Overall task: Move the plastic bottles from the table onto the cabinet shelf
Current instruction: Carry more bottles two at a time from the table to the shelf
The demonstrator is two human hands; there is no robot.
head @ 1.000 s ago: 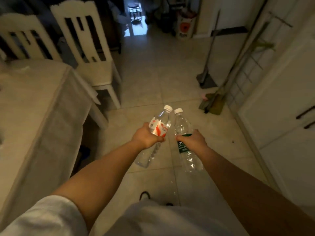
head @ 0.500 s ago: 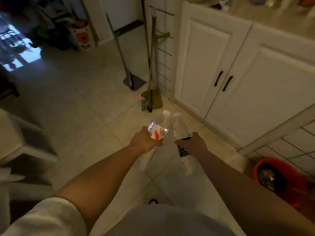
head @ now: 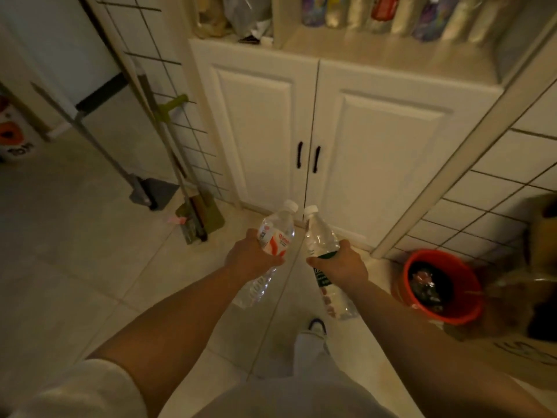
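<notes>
Plastic in hand: two clear bottles with white caps, both carried at waist height in front of the cabinet, necks tilted toward each other and the caps nearly touching.
Left hand (head: 251,260): fingers curled round the middle of the red-label bottle (head: 275,236), gripping it firmly; its base hangs below the hand over the floor.
Right hand (head: 339,263): wrapped round the green-label bottle (head: 319,236) at the label, thumb across the front; its lower half sticks out under the wrist.
Step in hand: the carry, as I judge it. Both bottles are off the tabletop, which is out of view, and not yet on the shelf.
Next move: raise both arms up and forward to the shelf (head: 376,54) above the cabinet doors (head: 307,122), then stand each bottle on its base.
Left edge: broom and dustpan handles (head: 162,131) lean against a wire rack just left of the cabinet; a wide swing of the left elbow could catch them.
Shelf room: jars and bottles (head: 391,13) crowd the back of the shelf, blurred; bare board shows along the front lip, which looks like the place to set down.
Right edge: a tiled wall juts out beside the cabinet, with a red bucket (head: 437,285) on the floor near the right arm.
Floor: open tiles between the feet and the doors allow a step closer.
</notes>
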